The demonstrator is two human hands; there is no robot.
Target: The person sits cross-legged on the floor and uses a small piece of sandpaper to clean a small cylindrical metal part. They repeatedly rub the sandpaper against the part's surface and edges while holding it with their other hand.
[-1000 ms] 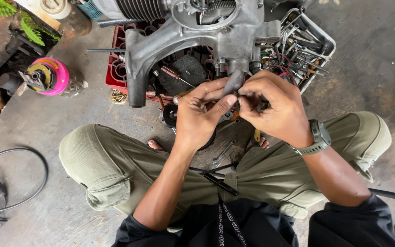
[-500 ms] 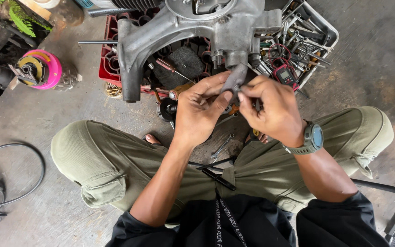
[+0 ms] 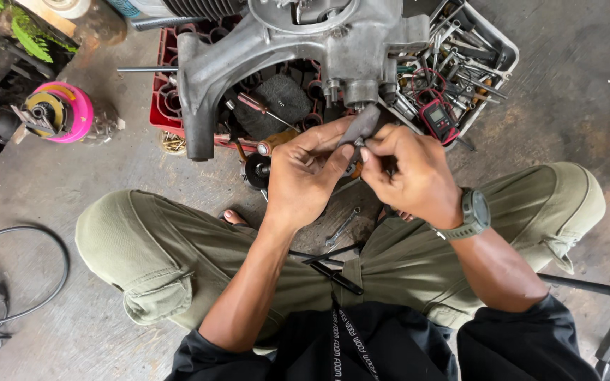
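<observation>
We sit cross-legged on the concrete floor (image 3: pixel 587 77) with both hands raised in front of a grey cast engine casing (image 3: pixel 305 49) that rests on a red crate (image 3: pixel 164 106). Our left hand (image 3: pixel 305 176) is closed in a narrow pinch on a small dark grey rubber piece (image 3: pixel 363 121), which sticks up from our fingertips to just under the casing's near edge. Our right hand (image 3: pixel 411 176), with a dark wristwatch (image 3: pixel 476 212) on its wrist, is also curled tight, its fingertips meeting the left ones at the base of the same piece; whether it grips the rubber or something smaller beneath it, we cannot tell.

The piece looks light, soft and bendable, so we judge it will flex if squeezed hard; the firmer hold is low down, near its base.

To the far right sits a tray of tools (image 3: pixel 488 42) holding a red multimeter (image 3: pixel 438 118). 1 small spanner (image 3: pixel 342 227) lies on the floor between our knees, and a pink reel (image 3: pixel 61 111) stands at the far left.
</observation>
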